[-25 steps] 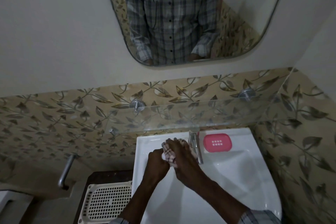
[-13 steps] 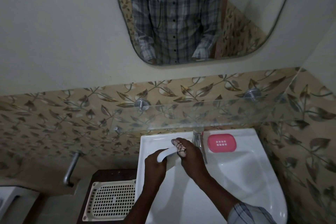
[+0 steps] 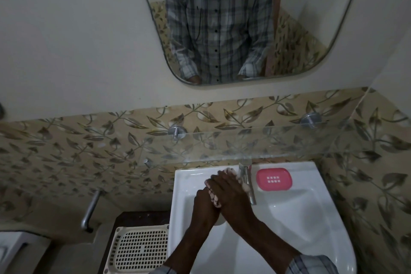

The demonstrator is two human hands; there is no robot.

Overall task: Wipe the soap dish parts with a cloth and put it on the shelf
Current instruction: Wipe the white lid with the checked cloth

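Head view: both hands meet over the white sink [image 3: 289,218] in the lower middle of the frame. The left hand [image 3: 205,203] and the right hand [image 3: 229,193] press together, the right lying over the left, with a checked cloth [image 3: 213,199] squeezed between them; bits of it show at the fingertips and along the seam of the palms. Each grip is closed around the cloth. Whether a soap dish part sits inside the cloth I cannot tell, as the hands hide it.

Just right of the hands stands the metal tap [image 3: 245,180], and right of that the pink soap dish part [image 3: 274,178], with small slots in its middle, lies flat on the sink's back ledge, apart from both hands.

Above the sink, across the middle of the frame, a glass shelf [image 3: 266,140] juts from the leaf-patterned tiles. A mirror [image 3: 300,18] at the top shows a checked shirt. At lower left sits a cream perforated basket [image 3: 140,249].
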